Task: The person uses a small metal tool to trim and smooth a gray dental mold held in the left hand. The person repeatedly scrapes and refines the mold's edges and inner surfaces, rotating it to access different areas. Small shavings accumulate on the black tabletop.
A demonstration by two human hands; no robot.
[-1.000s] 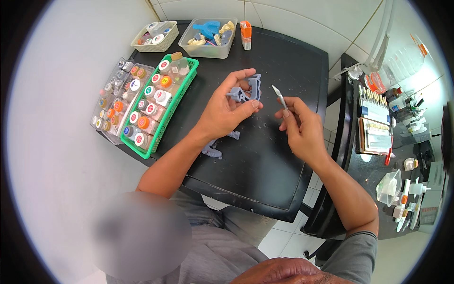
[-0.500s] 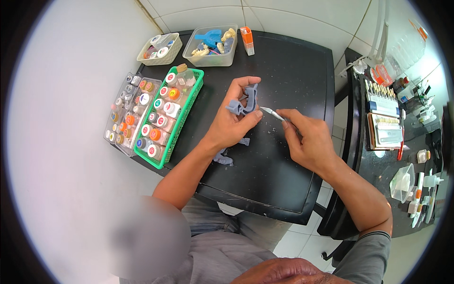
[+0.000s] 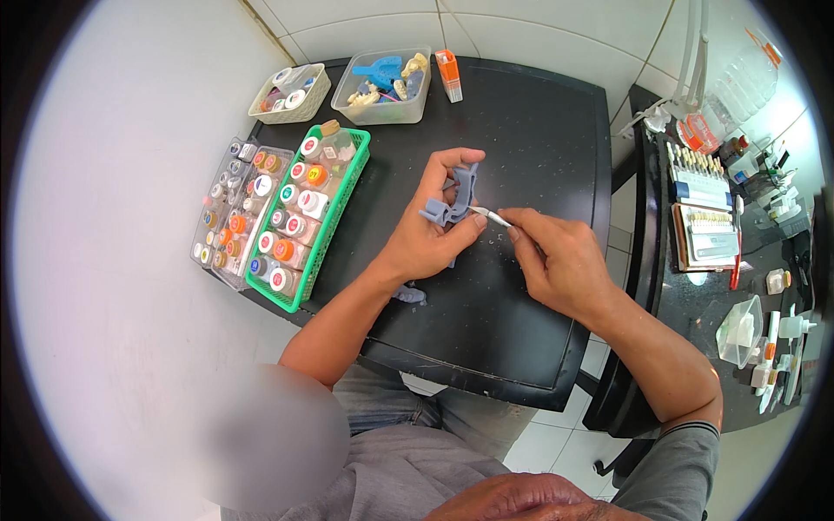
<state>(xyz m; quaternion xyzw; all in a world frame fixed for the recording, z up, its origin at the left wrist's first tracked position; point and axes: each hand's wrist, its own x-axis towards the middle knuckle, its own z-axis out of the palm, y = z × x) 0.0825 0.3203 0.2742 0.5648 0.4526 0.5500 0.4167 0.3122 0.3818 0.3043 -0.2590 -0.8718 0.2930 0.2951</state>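
Note:
Over the black table (image 3: 504, 347), my left hand (image 3: 421, 239) is closed around a grey-blue moulded piece with curved walls, like a dental impression (image 3: 466, 184). My right hand (image 3: 563, 260) pinches a craft knife (image 3: 495, 218) by its pale handle. The knife's blade points left and meets the piece's lower right edge, close to my left thumb. Another grey-blue lump (image 3: 411, 295) lies on the table below my left wrist, partly hidden by the forearm. Small pale crumbs dot the tabletop near my hands.
To the left stand a green basket (image 3: 334, 221) of small capped jars and a clear case (image 3: 213, 217) of more jars. Along the back are a cream basket (image 3: 314, 102), a plastic tub (image 3: 380, 113) and an orange-white box (image 3: 449, 76). A dark side table (image 3: 695, 330) holds shade guides (image 3: 702, 187) and bottles.
My right hand has moved slightly left, bringing the knife blade from just beside the grey-blue piece onto its edge. My left hand keeps its hold, shifted a little.

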